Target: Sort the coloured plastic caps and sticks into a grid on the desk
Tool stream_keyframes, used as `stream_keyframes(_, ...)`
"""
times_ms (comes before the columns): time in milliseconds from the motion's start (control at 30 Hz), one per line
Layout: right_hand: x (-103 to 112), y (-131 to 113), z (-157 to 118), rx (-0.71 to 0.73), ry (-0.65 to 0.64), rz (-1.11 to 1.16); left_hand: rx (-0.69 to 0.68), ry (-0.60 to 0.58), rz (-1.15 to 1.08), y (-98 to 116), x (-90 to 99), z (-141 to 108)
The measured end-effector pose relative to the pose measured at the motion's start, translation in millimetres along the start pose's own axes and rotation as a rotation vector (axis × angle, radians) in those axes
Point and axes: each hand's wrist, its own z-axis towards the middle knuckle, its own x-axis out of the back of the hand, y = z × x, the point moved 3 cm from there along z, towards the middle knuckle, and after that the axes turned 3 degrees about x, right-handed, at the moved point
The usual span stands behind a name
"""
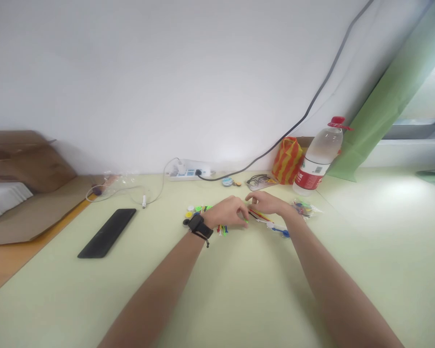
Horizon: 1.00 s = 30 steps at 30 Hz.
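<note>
At the left edge of the frame, a brown cardboard box (47, 169) stands open beside a stack of thin white sheets (7, 200). To its right, a black flat rectangular slab (107, 233) lies diagonally on the pale green tabletop (235, 295). A white multi-socket power strip (188, 175) sits against the wall at upper centre-left.

Left of centre, small round coloured plastic discs (189, 214) lie just beside the black wristband (200, 225) of the left hand (232, 212). The left grip is curled; a bright green bit shows at the fingertips, but whether it is held cannot be determined. Short multicoloured plastic pieces (223, 230) lie below this hand.

Right of centre, the right hand (264, 203) has bent fingers over long thin coloured plastic sticks (264, 217); the state of its grip cannot be determined. A blue plastic piece (281, 233) lies beside the right forearm. Farther right are a red-and-yellow striped bag (287, 161), a clear plastic packet (306, 209) and a large red-capped clear bottle (318, 157).
</note>
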Motion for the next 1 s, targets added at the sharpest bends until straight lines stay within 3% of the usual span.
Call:
stream_keyframes(167,13.6,6.2,-11.5,-0.051,-0.062,-0.065,0.052,-0.029,-0.001,-7.8,1.2,-2.4)
stream_keyframes(333,30.7,14.4,-35.1,-0.145,-0.256,-0.104,0.03,0.006,0.04,-13.1,4.9,-2.7)
stream_keyframes(500,30.7,18.8,-41.8,-0.196,-0.424,-0.132,0.008,0.079,0.111,-14.8,5.3,-2.4)
stream_keyframes(800,21.6,19.8,-31.0,-0.148,-0.432,-0.163,0.042,0.048,0.099,-29.3,-1.4,-0.3)
stream_keyframes(900,27.0,16.2,-35.5,-0.154,-0.395,-0.163,0.026,0.122,0.058,-16.7,15.1,-2.2)
stream_keyframes(1000,35.4,11.7,-40.4,-0.105,-0.355,-0.114,-0.04,0.412,0.033,13.1,65.2,-20.2)
